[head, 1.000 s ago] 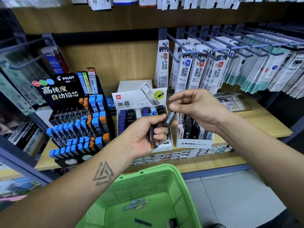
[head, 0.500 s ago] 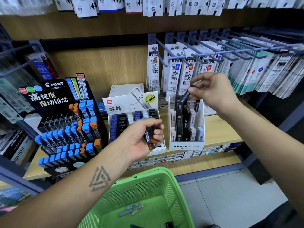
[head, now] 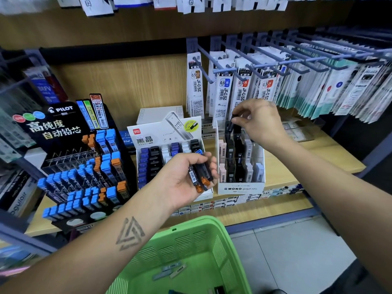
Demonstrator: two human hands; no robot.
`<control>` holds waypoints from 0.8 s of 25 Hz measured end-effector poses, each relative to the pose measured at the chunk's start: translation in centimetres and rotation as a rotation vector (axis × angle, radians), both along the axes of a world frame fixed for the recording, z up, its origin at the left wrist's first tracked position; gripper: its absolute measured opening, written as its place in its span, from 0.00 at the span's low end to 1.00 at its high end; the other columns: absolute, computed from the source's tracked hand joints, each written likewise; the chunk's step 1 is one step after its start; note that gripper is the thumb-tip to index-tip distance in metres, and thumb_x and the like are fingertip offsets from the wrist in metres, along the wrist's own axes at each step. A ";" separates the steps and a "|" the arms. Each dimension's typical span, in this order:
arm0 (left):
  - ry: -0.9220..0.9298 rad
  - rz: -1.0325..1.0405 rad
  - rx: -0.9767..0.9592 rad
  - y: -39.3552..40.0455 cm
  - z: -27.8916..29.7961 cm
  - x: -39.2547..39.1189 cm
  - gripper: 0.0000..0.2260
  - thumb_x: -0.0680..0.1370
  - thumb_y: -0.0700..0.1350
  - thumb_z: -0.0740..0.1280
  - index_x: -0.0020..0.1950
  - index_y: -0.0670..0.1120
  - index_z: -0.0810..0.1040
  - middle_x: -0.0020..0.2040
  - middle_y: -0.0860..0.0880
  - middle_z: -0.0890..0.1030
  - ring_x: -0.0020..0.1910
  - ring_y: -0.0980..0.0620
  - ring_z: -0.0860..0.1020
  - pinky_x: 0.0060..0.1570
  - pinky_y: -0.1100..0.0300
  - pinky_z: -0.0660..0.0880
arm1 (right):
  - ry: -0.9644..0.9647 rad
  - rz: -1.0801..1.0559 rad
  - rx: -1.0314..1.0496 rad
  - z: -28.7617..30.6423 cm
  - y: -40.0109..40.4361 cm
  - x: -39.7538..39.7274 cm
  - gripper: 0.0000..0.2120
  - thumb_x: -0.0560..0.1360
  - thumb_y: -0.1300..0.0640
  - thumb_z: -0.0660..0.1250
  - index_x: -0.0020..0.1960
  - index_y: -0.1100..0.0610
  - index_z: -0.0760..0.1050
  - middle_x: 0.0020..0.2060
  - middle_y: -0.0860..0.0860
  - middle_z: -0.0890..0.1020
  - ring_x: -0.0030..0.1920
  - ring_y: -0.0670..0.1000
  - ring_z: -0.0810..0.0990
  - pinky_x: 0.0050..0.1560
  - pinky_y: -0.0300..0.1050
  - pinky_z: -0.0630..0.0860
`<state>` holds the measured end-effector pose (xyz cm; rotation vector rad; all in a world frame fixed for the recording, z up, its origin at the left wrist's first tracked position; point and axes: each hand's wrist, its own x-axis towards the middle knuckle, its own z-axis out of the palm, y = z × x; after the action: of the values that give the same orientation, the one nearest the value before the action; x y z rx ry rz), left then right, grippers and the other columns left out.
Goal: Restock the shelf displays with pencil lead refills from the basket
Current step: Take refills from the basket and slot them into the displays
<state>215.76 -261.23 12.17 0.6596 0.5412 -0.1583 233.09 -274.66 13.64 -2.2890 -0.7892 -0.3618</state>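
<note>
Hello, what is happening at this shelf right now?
A person is restocking pencil leads. The right hand pinches a dark lead case at the top of the white MONO display box. The left hand holds several more cases. A few packs lie in the green basket below.

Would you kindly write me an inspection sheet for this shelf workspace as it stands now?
Surface: wooden shelf, carrying three display boxes.
Job's things: MONO box partly filled; green basket with a few refills left; Pilot rack and Deli box stocked.
Clutter: nothing seen.
Grippers: left hand holds a bundle of lead refills; right hand pinches one black refill over the MONO box.
Cables: nothing seen.
Surroundings: hanging pen refills on pegs; tiled floor.
</note>
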 end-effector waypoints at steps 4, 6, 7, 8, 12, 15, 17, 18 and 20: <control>-0.008 0.019 -0.012 0.5 0.0 -0.1 0.08 0.78 0.32 0.58 0.53 0.38 0.75 0.39 0.41 0.79 0.30 0.49 0.75 0.30 0.59 0.76 | -0.065 -0.060 -0.120 -0.9 0.8 0.0 0.08 0.74 0.56 0.75 0.52 0.51 0.82 0.45 0.51 0.78 0.51 0.55 0.77 0.59 0.51 0.73; -0.008 0.021 -0.016 0.7 0.0 -0.3 0.08 0.77 0.32 0.59 0.53 0.38 0.75 0.39 0.41 0.79 0.30 0.49 0.75 0.30 0.59 0.75 | -0.140 -0.071 -0.173 -1.1 1.1 -0.3 0.07 0.74 0.56 0.75 0.51 0.53 0.82 0.41 0.50 0.75 0.49 0.56 0.78 0.61 0.53 0.72; -0.008 0.021 -0.015 0.8 0.0 -0.4 0.08 0.77 0.32 0.59 0.53 0.38 0.75 0.39 0.41 0.78 0.31 0.49 0.75 0.30 0.59 0.75 | -0.170 -0.076 -0.182 -1.2 1.2 -0.4 0.07 0.73 0.55 0.75 0.50 0.53 0.83 0.40 0.50 0.74 0.49 0.56 0.78 0.61 0.53 0.71; -0.008 0.020 -0.013 0.9 0.0 -0.5 0.08 0.77 0.32 0.59 0.53 0.38 0.75 0.39 0.41 0.78 0.31 0.49 0.75 0.30 0.59 0.75 | -0.186 -0.083 -0.182 -1.3 1.3 -0.5 0.06 0.73 0.55 0.75 0.49 0.54 0.83 0.39 0.49 0.74 0.48 0.56 0.78 0.61 0.52 0.69; -0.008 0.029 -0.012 1.2 0.0 -0.6 0.08 0.78 0.32 0.59 0.52 0.38 0.75 0.39 0.41 0.78 0.31 0.49 0.76 0.31 0.59 0.76 | -0.214 -0.089 -0.219 -2.2 1.4 -0.4 0.06 0.74 0.54 0.74 0.47 0.55 0.83 0.43 0.51 0.81 0.50 0.54 0.75 0.55 0.49 0.62; -0.024 0.035 -0.002 1.1 0.2 -0.7 0.10 0.78 0.32 0.57 0.55 0.37 0.76 0.42 0.38 0.81 0.34 0.45 0.80 0.35 0.56 0.80 | -0.283 -0.105 -0.271 -2.6 1.3 -0.2 0.06 0.75 0.54 0.73 0.49 0.56 0.85 0.49 0.49 0.80 0.54 0.54 0.72 0.52 0.49 0.61; -0.053 0.030 0.007 0.9 0.3 -0.8 0.14 0.78 0.31 0.55 0.60 0.36 0.75 0.48 0.36 0.84 0.42 0.42 0.85 0.45 0.50 0.83 | -0.319 -0.092 -0.253 -2.2 1.3 -0.5 0.07 0.77 0.55 0.71 0.51 0.56 0.85 0.49 0.50 0.79 0.54 0.55 0.73 0.53 0.51 0.65; -0.066 0.028 0.001 0.9 0.3 -0.9 0.16 0.78 0.30 0.54 0.62 0.35 0.74 0.51 0.34 0.84 0.46 0.40 0.85 0.50 0.47 0.82 | -0.301 -0.046 -0.203 -1.9 1.4 -0.9 0.07 0.77 0.56 0.70 0.52 0.56 0.85 0.49 0.50 0.79 0.53 0.54 0.74 0.54 0.51 0.69; -0.082 0.037 -0.024 0.8 0.3 -0.9 0.17 0.78 0.29 0.52 0.63 0.36 0.72 0.55 0.33 0.82 0.53 0.38 0.84 0.54 0.43 0.80 | -0.072 0.108 -0.009 -0.9 1.7 -2.5 0.05 0.77 0.57 0.70 0.50 0.54 0.85 0.46 0.46 0.82 0.50 0.49 0.78 0.55 0.47 0.75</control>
<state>214.90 -260.40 12.51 0.6297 0.4714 -0.1018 230.60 -273.00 12.71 -2.2416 -0.9478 -0.3936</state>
